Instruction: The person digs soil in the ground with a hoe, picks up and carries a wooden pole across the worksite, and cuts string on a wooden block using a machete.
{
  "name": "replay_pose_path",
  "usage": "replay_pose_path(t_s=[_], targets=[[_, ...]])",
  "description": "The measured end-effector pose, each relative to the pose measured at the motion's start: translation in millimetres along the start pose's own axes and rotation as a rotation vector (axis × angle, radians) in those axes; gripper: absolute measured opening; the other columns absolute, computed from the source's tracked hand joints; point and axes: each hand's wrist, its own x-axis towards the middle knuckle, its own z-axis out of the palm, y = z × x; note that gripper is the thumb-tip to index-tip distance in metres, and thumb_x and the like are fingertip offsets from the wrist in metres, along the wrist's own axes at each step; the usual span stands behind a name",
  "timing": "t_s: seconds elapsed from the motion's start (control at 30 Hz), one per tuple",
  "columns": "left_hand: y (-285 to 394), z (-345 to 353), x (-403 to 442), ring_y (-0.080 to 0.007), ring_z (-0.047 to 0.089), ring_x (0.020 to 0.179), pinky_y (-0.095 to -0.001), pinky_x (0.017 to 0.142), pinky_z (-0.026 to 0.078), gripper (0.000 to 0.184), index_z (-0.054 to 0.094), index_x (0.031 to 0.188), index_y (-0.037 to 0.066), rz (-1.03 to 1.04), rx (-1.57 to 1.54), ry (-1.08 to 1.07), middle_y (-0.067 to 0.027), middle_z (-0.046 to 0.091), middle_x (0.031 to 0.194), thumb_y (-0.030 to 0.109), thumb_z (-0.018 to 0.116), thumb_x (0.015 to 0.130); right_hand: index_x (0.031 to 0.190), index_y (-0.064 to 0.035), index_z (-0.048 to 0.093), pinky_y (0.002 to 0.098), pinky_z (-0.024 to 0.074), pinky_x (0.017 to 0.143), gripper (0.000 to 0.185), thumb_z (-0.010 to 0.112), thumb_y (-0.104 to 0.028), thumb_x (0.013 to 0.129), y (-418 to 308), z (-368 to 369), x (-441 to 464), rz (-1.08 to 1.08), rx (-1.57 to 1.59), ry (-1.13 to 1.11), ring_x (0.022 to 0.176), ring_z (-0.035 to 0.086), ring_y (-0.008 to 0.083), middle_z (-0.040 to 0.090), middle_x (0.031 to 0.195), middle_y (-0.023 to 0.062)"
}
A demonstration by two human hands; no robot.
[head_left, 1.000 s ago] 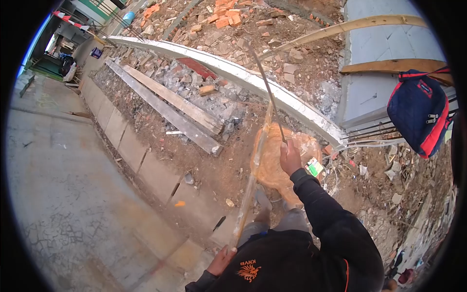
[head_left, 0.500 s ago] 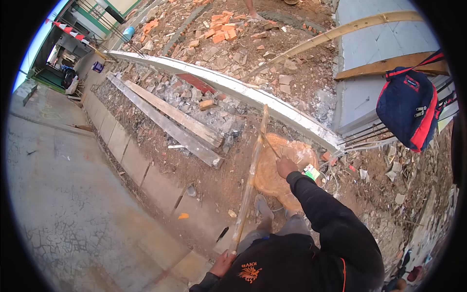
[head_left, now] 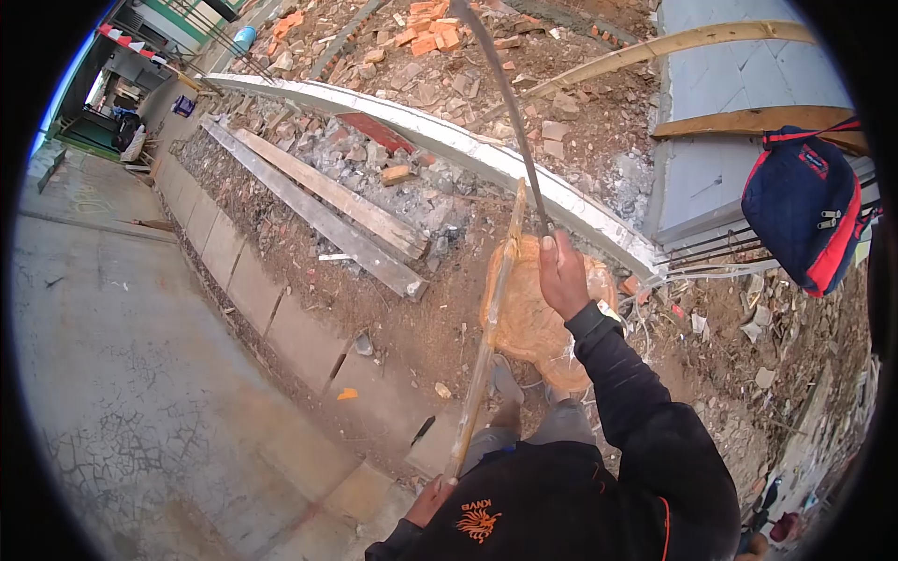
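My right hand [head_left: 564,279] is closed around the handle of a machete [head_left: 510,103], whose long dark blade is raised and points away from me. Low in the view, my left hand [head_left: 431,500] grips the near end of a long wooden strip [head_left: 488,341]. The strip slants forward past the left part of a flat-topped tree stump [head_left: 547,323], its far end beyond the stump; whether it touches the wood I cannot tell. The machete's handle is mostly hidden inside my fist, and my forearm covers part of the stump's right side.
Two long boards [head_left: 318,210] lie on rubble at the left. Behind the stump runs a low white-topped beam [head_left: 449,145]. A navy and red bag [head_left: 804,210] hangs at the right, near protruding steel bars [head_left: 711,252]. Paving slabs [head_left: 253,285] border the concrete floor.
My right hand has lifted and turned, swinging the machete blade up from the strip over the stump. My left hand still holds the strip in nearly the same place.
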Motion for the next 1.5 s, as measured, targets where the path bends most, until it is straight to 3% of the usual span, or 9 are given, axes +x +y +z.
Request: replay_pose_path(t_s=[0.13,0.3,0.53,0.57,0.67,0.9,1.0,1.1,1.5], targets=[[13.6,0.1,-1.3,-0.0166,0.059,0.089,-0.0316,0.081,0.046,0.046,0.053,0.117,-0.005,0.023,-0.05,0.024,-0.014,0.063,0.095,0.039,0.045,0.103,0.101,0.0018,0.052,0.0467,0.0457,0.066,0.043,0.04,-0.04,0.103,40.6,17.3,-32.7,-0.111,-0.028,0.105,0.073,0.061,0.0438,0.062,0.078,0.0248],[-2.2,-5.9,0.6,-0.0168,0.058,0.088,-0.0313,0.08,0.047,0.048,0.053,0.116,-0.004,-0.042,0.047,0.01,-0.0131,0.063,0.094,0.041,0.044,0.104,0.101,0.0038,0.052,0.0467,0.0537,0.068,0.052,0.039,-0.046,0.1,200.9,48.9,-85.0,0.416,-0.597,-0.337,0.08,0.067,0.0422,0.065,0.092,0.0303],[-32.9,-17.0,10.3,-0.0195,0.061,0.086,-0.03,0.078,0.047,0.048,0.056,0.113,-0.003,0.004,0.13,-0.009,-0.011,0.064,0.093,0.043,0.045,0.102,0.112,0.0073,0.055,0.046,0.0536,0.067,0.061,0.043,-0.051,0.097,103.7,10.9,-26.6,0.939,0.145,-0.519,0.076,0.067,0.0417,0.065,0.097,0.0316],[-28.1,-19.2,3.4,-0.0184,0.061,0.085,-0.0295,0.078,0.048,0.046,0.058,0.113,-0.001,-0.156,-0.232,-0.037,-0.0093,0.065,0.093,0.042,0.046,0.102,0.114,0.0079,0.054,0.0468,0.0533,0.07,0.062,0.044,-0.051,0.096,93.3,10.3,-29.2,0.965,0.161,-0.497,0.079,0.067,0.0431,0.065,0.096,0.0321],[9.1,-23.8,-30.2,-0.0136,0.061,0.085,-0.0287,0.079,0.049,0.041,0.062,0.112,0.004,-0.362,-0.624,-0.084,-0.0036,0.065,0.095,0.042,0.05,0.101,0.107,0.0054,0.055,0.0529,0.0489,0.082,0.054,0.047,-0.047,0.096,111.8,13.8,-61.3,0.46,-0.313,-0.239,0.09,0.062,0.0519,0.063,0.098,0.0363],[99.1,-23.2,-42.2,-0.0116,0.057,0.098,-0.0268,0.093,0.043,0.045,0.06,0.116,0.002,-0.185,-0.3,0.077,-0.0037,0.064,0.102,0.042,0.046,0.103,0.109,0.0062,0.053,0.0536,0.0464,0.087,0.051,0.047,-0.043,0.095,98.4,1.5,-139.9,0.671,-0.17,-0.189,0.098,0.061,0.0497,0.063,0.099,0.0348],[91.2,-54.6,-5.9,-0.0146,0.058,0.062,-0.0292,0.057,0.05,0.048,0.051,0.12,0.007,-0.246,-0.276,-0.062,-0.0049,0.057,0.075,0.05,0.042,0.101,0.11,0.0062,0.053,0.0536,0.0467,0.086,0.052,0.048,-0.043,0.095,115.8,-13.6,-158.4,0.65,-0.204,-0.186,0.098,0.061,0.0495,0.063,0.101,0.0346],[108.5,-55.6,3.6,-0.0142,0.05,0.049,-0.0291,0.044,0.045,0.047,0.05,0.118,0.008,-0.228,-0.283,-0.046,-0.0027,0.05,0.066,0.051,0.042,0.101,0.109,0.0052,0.054,0.0537,0.0468,0.086,0.05,0.048,-0.043,0.095,126.5,-43.3,-175.6,0.619,-0.273,-0.174,0.098,0.061,0.0482,0.063,0.102,0.0337],[70.5,-46.7,-4.8,-0.0132,0.047,0.05,-0.0287,0.046,0.044,0.047,0.05,0.119,0.01,-0.308,-0.488,-0.075,-0.0016,0.048,0.067,0.052,0.043,0.1,0.105,0.0038,0.054,0.0552,0.0504,0.076,0.04,0.053,-0.033,0.089,144.8,-35.1,-204.1,0.579,-0.421,-0.11,0.083,0.065,0.0468,0.065,0.083,0.0294]])
